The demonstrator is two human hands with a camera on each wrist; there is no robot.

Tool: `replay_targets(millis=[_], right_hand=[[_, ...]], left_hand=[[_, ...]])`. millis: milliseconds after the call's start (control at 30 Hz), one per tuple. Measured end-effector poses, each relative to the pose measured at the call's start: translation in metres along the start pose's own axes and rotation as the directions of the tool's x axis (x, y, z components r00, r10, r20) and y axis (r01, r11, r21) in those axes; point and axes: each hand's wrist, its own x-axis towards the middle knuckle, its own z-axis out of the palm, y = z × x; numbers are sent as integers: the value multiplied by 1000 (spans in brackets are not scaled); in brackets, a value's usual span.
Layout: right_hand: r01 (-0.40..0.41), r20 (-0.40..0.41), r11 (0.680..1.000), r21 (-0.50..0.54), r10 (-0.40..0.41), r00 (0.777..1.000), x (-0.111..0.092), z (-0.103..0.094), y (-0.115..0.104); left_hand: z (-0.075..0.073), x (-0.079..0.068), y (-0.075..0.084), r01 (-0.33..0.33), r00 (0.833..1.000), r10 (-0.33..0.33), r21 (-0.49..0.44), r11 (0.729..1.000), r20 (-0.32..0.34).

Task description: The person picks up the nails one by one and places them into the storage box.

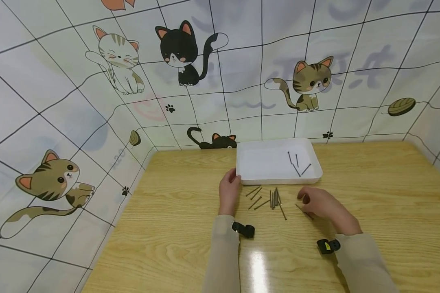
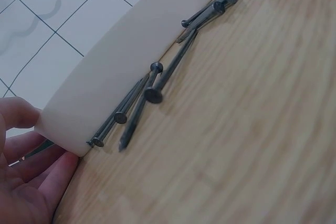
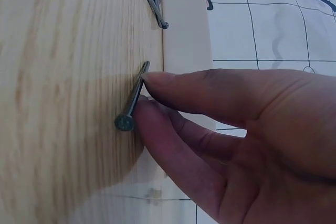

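Note:
A shallow white tray stands near the back of the table, with several nails in its right half. My left hand grips the tray's front left corner; in the left wrist view its fingers bend about that corner. Several loose nails lie in front of the tray, some of them side by side. To their right, my right hand pinches a single nail between thumb and forefinger. Its flat head points toward the wearer, and the thumb touches it near the pointed end.
The wood-grain table extends to both sides of the arms. Behind it and at the sides hangs a white grid-patterned cloth printed with cartoon cats. Each wrist wears a black strap with a small device.

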Motion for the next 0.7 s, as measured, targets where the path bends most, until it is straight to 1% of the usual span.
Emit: replay_targets(millis=[200, 400, 567, 700], right_hand=[[2, -11, 999, -46, -2, 1000, -2, 1, -8], [5, -57, 996, -91, -10, 998, -4, 5, -17], [-11, -92, 991, -135, -1, 996, -4, 9, -22], [-34, -98, 985, -166, 18, 995, -4, 11, -25]], left_hand=[[0, 0, -1, 5, 1000, -5, -4, 1000, 4], [-1, -1, 1, 3, 1000, -3, -4, 1000, 6], [-2, -2, 2, -14, 1000, 14, 1, 1000, 14], [-2, -2, 2, -15, 1000, 15, 7, 1000, 14]])
